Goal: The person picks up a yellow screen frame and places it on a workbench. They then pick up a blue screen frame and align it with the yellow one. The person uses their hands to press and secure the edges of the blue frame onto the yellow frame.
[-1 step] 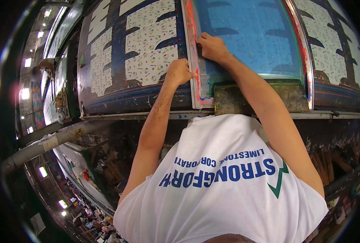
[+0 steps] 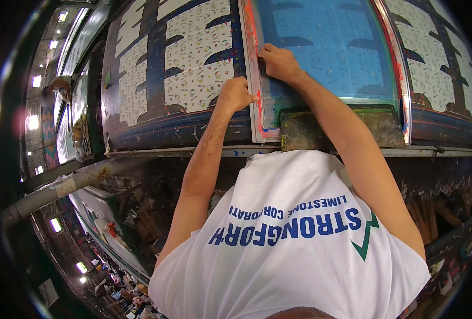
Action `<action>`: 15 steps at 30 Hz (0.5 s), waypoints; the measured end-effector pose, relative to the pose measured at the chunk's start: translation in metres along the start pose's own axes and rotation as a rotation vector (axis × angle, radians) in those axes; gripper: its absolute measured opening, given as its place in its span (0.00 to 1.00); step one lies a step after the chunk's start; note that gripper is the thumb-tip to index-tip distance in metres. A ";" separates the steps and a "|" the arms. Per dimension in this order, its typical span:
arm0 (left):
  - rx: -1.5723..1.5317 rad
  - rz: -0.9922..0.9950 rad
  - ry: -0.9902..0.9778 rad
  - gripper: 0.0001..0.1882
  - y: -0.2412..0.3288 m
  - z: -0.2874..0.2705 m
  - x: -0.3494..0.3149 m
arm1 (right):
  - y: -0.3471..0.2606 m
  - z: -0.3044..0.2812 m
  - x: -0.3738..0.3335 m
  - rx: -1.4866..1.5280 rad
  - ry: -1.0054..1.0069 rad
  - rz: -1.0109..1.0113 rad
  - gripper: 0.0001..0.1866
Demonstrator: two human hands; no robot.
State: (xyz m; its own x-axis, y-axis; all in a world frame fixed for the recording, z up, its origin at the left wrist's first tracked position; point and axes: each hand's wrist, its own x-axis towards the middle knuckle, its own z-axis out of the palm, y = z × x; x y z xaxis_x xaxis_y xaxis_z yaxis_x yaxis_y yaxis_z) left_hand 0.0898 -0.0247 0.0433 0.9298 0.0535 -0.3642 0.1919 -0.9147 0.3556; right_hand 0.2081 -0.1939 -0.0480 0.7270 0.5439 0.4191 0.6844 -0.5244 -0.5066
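Textile print workshop: screen frame [image 2: 254,80], printed cloth [image 2: 199,69].

No change between frames

My left hand [image 2: 236,94] and right hand [image 2: 279,63] sit on the same spots of the screen frame [image 2: 255,80] as in the earlier picture, taken at the same instant. The printed fabric [image 2: 201,69] and blue screen mesh [image 2: 331,50] show no shift either. Nothing moved, arrived or left.

Both arms reach forward; the left hand [image 2: 235,94] is curled into a fist, the right hand [image 2: 278,63] just beyond it, fingers bent.
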 end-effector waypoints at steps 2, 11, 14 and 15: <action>-0.009 -0.003 -0.009 0.25 -0.001 0.001 0.001 | 0.002 -0.002 -0.003 0.041 -0.002 -0.011 0.08; 0.029 -0.010 -0.010 0.26 0.000 -0.001 0.010 | 0.000 -0.008 0.002 0.083 0.018 0.065 0.06; 0.030 -0.022 -0.015 0.27 0.002 -0.001 0.010 | 0.000 -0.008 0.007 0.085 0.003 0.123 0.05; 0.030 -0.030 -0.017 0.27 0.002 0.000 0.010 | 0.000 -0.008 0.009 0.081 0.006 0.133 0.05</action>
State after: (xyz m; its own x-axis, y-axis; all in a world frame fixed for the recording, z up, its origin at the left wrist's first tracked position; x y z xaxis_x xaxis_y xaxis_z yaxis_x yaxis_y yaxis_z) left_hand 0.0992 -0.0259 0.0409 0.9182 0.0750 -0.3889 0.2102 -0.9244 0.3182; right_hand 0.2151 -0.1945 -0.0386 0.8114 0.4694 0.3483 0.5755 -0.5367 -0.6171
